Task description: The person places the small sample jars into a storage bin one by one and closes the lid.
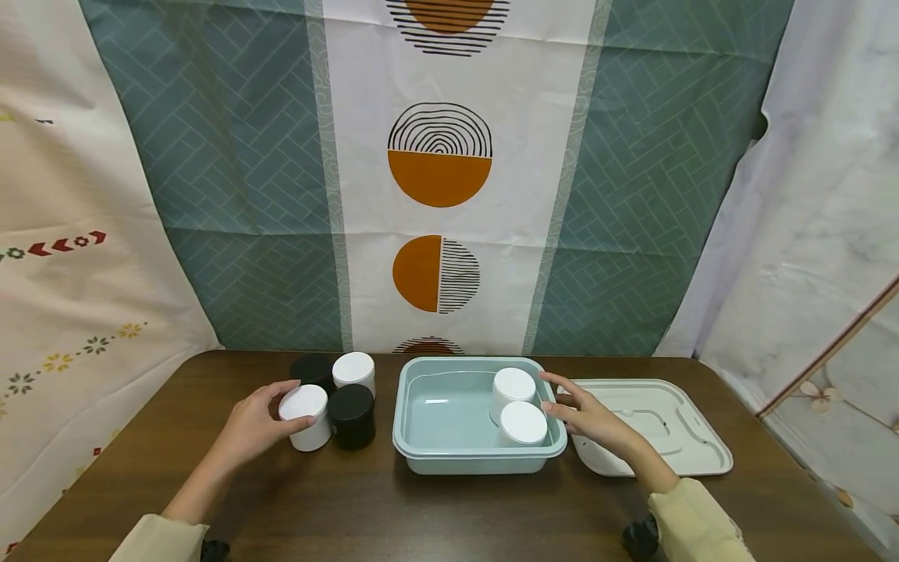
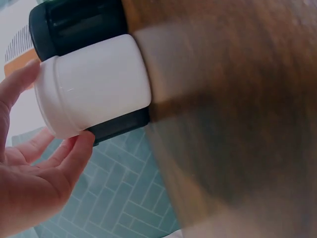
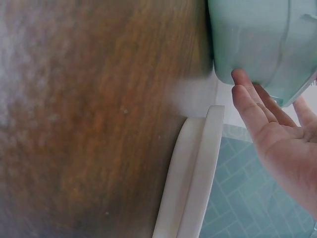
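My left hand (image 1: 254,422) grips a white lidded jar (image 1: 307,425) near its top, thumb on one side and fingers on the other. In the left wrist view the jar (image 2: 101,84) stands upright on the table, beside a black jar (image 2: 89,27). My right hand (image 1: 588,415) is at the right rim of a pale blue-green plastic box (image 1: 449,462), its fingers fairly straight along the outer wall, as the right wrist view also shows. Inside the box, two white jars (image 1: 513,385) stand one before the other at the right side.
Behind and beside the gripped jar stand another white jar (image 1: 354,369) and two black jars (image 1: 352,417). A white lid (image 1: 660,428) lies flat to the right of the box, partly behind my right hand. Patterned cloth (image 1: 442,195) hangs along the table's back edge.
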`<state>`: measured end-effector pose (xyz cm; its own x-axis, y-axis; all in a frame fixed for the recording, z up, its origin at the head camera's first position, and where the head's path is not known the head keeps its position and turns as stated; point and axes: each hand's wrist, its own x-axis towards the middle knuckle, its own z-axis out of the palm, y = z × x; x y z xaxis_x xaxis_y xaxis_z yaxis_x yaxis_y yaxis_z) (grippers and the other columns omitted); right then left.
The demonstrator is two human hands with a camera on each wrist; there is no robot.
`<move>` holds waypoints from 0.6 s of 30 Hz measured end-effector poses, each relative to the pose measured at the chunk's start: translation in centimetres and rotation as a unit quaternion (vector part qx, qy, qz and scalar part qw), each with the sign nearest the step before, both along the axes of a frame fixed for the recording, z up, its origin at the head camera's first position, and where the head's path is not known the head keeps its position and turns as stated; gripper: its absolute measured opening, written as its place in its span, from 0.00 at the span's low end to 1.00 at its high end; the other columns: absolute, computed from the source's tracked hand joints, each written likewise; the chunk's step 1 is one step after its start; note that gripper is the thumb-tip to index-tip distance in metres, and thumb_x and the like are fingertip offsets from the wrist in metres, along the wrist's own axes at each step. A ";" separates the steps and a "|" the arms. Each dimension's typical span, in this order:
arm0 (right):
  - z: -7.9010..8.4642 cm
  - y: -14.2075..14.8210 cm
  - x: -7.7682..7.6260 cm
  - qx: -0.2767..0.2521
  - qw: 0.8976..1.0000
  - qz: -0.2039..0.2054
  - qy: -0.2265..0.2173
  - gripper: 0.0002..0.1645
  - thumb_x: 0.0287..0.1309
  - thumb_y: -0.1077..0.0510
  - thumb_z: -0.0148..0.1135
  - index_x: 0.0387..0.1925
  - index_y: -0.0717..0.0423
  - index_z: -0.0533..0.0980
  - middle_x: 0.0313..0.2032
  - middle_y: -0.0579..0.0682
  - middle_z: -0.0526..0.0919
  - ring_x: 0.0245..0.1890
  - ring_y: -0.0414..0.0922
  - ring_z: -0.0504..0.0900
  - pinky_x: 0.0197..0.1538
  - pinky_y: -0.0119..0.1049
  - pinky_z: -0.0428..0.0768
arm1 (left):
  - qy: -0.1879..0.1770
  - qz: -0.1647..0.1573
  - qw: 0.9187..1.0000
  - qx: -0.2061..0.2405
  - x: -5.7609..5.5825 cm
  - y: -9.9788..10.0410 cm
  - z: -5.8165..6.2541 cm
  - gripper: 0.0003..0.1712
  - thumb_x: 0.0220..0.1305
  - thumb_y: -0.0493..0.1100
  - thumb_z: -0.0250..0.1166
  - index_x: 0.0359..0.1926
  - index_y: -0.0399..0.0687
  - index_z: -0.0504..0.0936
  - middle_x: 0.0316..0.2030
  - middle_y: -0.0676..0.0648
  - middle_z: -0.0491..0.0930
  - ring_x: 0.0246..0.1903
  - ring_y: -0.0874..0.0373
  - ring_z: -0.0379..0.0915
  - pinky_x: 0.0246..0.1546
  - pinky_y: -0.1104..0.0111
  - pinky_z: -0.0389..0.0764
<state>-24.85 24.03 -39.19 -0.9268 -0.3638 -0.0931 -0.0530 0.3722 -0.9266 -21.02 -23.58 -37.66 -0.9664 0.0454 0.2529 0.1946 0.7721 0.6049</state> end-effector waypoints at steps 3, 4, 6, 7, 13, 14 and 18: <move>0.0 0.0 0.0 0.000 1.000 0.000 0.001 0.38 0.61 0.51 0.55 0.68 0.50 0.51 0.63 0.70 0.54 0.60 0.62 0.62 0.50 0.48 0.75 | 0.002 0.004 1.000 0.003 -0.2 0.0 -0.3 0.38 0.43 0.50 0.73 0.52 0.30 0.72 0.45 0.30 0.75 0.36 0.47 0.74 0.31 0.63 0.75; -0.1 0.0 0.0 -0.001 1.000 0.000 0.000 0.38 0.61 0.51 0.55 0.68 0.50 0.51 0.63 0.70 0.54 0.60 0.62 0.62 0.50 0.48 0.75 | 0.004 0.005 1.000 0.004 -0.2 0.0 -0.4 0.38 0.43 0.50 0.73 0.52 0.30 0.72 0.44 0.31 0.76 0.36 0.48 0.74 0.30 0.64 0.75; -0.1 0.0 0.0 -0.002 1.000 0.000 0.000 0.38 0.61 0.51 0.55 0.68 0.50 0.51 0.63 0.70 0.54 0.60 0.63 0.62 0.50 0.48 0.75 | 0.011 0.008 1.000 0.003 -0.2 0.0 -0.4 0.38 0.43 0.50 0.74 0.51 0.30 0.73 0.43 0.31 0.77 0.35 0.49 0.74 0.29 0.65 0.75; -0.1 0.0 0.0 -0.002 1.000 0.001 0.000 0.38 0.61 0.50 0.55 0.68 0.50 0.51 0.63 0.71 0.53 0.60 0.63 0.62 0.50 0.48 0.75 | 0.015 0.010 1.000 0.002 -0.2 0.0 -0.4 0.37 0.42 0.50 0.74 0.50 0.30 0.74 0.43 0.31 0.77 0.34 0.49 0.75 0.29 0.65 0.75; -0.2 0.1 0.0 -0.004 1.000 -0.001 0.001 0.38 0.61 0.50 0.55 0.68 0.50 0.51 0.62 0.70 0.55 0.59 0.62 0.63 0.49 0.48 0.75 | 0.040 0.021 0.999 -0.001 0.0 -0.1 -0.1 0.37 0.41 0.49 0.75 0.48 0.29 0.75 0.41 0.31 0.78 0.32 0.50 0.76 0.26 0.68 0.75; -0.2 0.1 -0.1 -0.005 1.000 0.000 0.001 0.38 0.61 0.51 0.55 0.68 0.50 0.51 0.62 0.70 0.55 0.59 0.62 0.63 0.49 0.48 0.75 | 0.045 0.023 0.999 0.000 0.0 -0.2 0.1 0.36 0.41 0.49 0.75 0.48 0.30 0.76 0.41 0.31 0.78 0.32 0.50 0.76 0.26 0.69 0.75; -0.1 0.1 -0.1 -0.009 1.000 0.000 0.001 0.38 0.61 0.51 0.55 0.68 0.51 0.52 0.61 0.70 0.56 0.58 0.60 0.66 0.49 0.47 0.76 | 0.084 0.033 0.996 -0.001 0.3 -0.3 1.0 0.35 0.40 0.48 0.75 0.48 0.31 0.77 0.40 0.32 0.78 0.29 0.52 0.75 0.23 0.72 0.74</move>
<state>-25.00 24.09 -39.33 -0.9269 -0.3658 -0.0838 -0.0559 0.3552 -0.9331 -20.70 -23.85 -36.69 -0.9117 -0.0156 0.4106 0.2415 0.7880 0.5663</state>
